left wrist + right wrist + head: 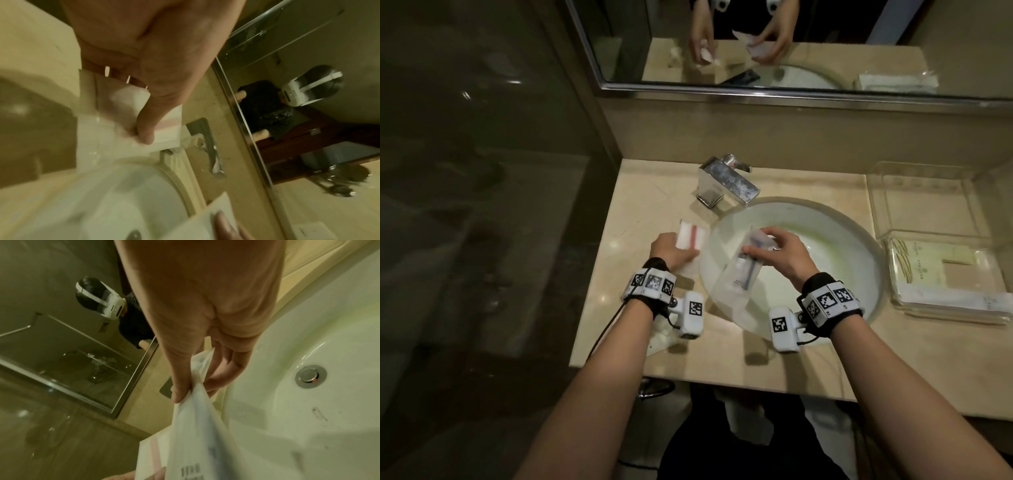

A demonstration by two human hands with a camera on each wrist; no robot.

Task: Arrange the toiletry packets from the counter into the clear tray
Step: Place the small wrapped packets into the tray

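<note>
The right hand (786,255) was over the near-left part of the sink (835,240), its thumb and fingers (180,392) pinching the top end of a long translucent packet (736,274) that hung tilted down toward the sink's near-left rim; a dark, slender item showed through the wrapper, but what it was could not be told. Just left of the sink, the left hand (671,250) held a white packet with a pink stripe (693,234) at the level of the worktop (626,202), the thumb (146,129) pressed on top and the other fingers curled beneath, pinching it; whether it lay on the stone or was lifted clear could not be told. Under the left wrist, near the front edge left of the sink, more pale wrappers (659,337) lay on the worktop, blurred. Right of the sink sat the clear tray (893,246), with flat cream-coloured packets (928,270) already lying in its near part, touching one another, and its far part showing bare stone through the plastic. Behind the sink's far-left rim stood a square chrome tap (726,185). Farther back, above the sink, a framed mirror (791,51) reflected both hands and their 2 packets.
</note>
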